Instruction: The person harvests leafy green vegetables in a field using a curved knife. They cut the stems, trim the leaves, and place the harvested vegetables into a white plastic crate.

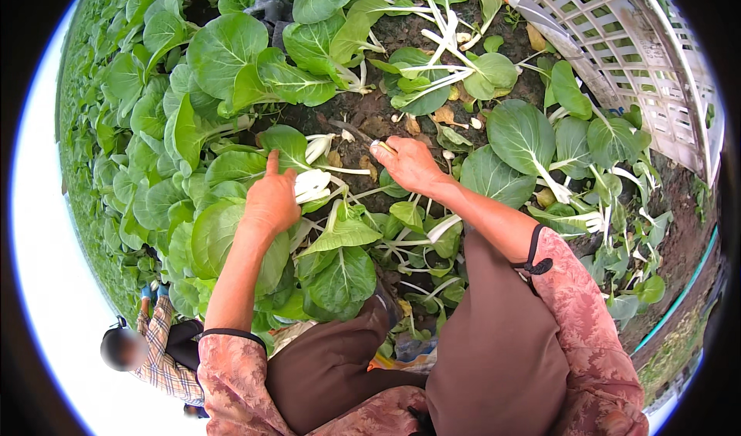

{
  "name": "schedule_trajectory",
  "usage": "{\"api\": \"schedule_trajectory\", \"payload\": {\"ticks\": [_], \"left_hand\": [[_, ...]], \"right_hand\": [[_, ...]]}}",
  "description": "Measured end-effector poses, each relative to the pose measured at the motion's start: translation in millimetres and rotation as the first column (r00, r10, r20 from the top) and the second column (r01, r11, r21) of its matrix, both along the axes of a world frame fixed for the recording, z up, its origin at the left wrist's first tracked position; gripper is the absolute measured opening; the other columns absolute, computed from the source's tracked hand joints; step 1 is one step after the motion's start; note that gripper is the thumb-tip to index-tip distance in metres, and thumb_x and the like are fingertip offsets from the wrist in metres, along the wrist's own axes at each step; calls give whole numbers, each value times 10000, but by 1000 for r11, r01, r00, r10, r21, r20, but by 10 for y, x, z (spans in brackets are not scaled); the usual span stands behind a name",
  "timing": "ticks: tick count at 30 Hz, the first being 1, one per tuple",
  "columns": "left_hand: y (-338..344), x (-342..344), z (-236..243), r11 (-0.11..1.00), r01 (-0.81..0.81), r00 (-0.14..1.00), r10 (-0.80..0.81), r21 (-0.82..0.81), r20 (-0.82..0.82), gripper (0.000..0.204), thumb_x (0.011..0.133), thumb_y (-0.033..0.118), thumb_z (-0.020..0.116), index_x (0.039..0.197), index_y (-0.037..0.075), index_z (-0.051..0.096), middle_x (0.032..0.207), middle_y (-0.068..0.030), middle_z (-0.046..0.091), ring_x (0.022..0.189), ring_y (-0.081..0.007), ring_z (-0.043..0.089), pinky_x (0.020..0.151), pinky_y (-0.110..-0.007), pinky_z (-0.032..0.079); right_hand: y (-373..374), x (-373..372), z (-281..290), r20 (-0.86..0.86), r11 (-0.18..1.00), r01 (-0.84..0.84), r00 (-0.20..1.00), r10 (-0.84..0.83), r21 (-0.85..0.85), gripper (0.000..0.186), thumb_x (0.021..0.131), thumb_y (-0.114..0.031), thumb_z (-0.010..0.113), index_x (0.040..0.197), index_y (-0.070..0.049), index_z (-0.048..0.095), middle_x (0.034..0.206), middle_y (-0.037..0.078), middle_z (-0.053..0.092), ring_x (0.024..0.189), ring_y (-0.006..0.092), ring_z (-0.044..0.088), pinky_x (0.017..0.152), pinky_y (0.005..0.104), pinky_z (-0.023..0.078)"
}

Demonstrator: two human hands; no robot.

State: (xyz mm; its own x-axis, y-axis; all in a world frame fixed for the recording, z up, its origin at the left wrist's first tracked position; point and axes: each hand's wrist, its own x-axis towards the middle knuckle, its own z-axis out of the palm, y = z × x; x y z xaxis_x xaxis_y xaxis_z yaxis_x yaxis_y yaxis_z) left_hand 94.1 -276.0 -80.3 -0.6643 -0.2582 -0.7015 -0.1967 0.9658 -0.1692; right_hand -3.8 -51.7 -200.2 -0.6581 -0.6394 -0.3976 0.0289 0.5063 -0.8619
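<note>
My left hand (272, 198) is closed over a bok choy (312, 186), whose thick white base sticks out beside the thumb; the index finger points forward over a leaf. Its other fingers are partly hidden. A second pale, cut-looking base (317, 148) lies just beyond. In my right hand (411, 164), the fingers wrap round the handle of a small knife (355, 132). Its thin dark blade points left and away, low over the soil and apart from my left hand. Loose leaves with white stalks (343, 231) lie between my hands and knees.
Dense standing bok choy (154, 119) fills the left side. Loose plants (532, 147) lie on the soil at right, below a white slatted plastic crate (656, 58). Trimmed stalks (448, 42) lie ahead. Another person (166, 343) in a checked shirt crouches at lower left.
</note>
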Motion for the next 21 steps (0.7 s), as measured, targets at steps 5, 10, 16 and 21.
{"api": "schedule_trajectory", "payload": {"ticks": [5,10,16,21], "left_hand": [[165,241,161,988,133,963,-110,78,-246,396,705,5,639,1093,74,599,1411,-217,452,891,-362,675,795,-429,540],[176,362,202,995,84,986,-74,59,-152,375,696,12,638,1065,72,615,1448,-253,404,881,-367,680,782,-438,545],[31,87,-68,994,60,977,-40,-91,210,382,733,64,651,1114,73,645,1530,-277,274,917,-356,701,792,-412,573],[-82,174,-198,983,106,975,-73,-151,210,415,730,88,695,1140,63,640,1515,-215,339,957,-308,689,832,-396,543]], "right_hand": [[-44,136,-99,51,1000,-18,999,17,17,486,955,-445,536,852,25,602,807,260,631,798,450,608,742,502,475],[-146,222,-60,78,1000,-17,997,16,16,470,948,-422,551,859,36,610,822,272,642,824,460,619,758,508,481],[-290,216,-106,102,999,-30,994,28,22,485,940,-417,561,853,56,622,868,286,642,856,458,615,781,487,482],[-63,317,-138,392,995,-87,918,59,55,536,947,-466,545,797,45,605,764,209,631,763,352,626,733,442,478]]}}
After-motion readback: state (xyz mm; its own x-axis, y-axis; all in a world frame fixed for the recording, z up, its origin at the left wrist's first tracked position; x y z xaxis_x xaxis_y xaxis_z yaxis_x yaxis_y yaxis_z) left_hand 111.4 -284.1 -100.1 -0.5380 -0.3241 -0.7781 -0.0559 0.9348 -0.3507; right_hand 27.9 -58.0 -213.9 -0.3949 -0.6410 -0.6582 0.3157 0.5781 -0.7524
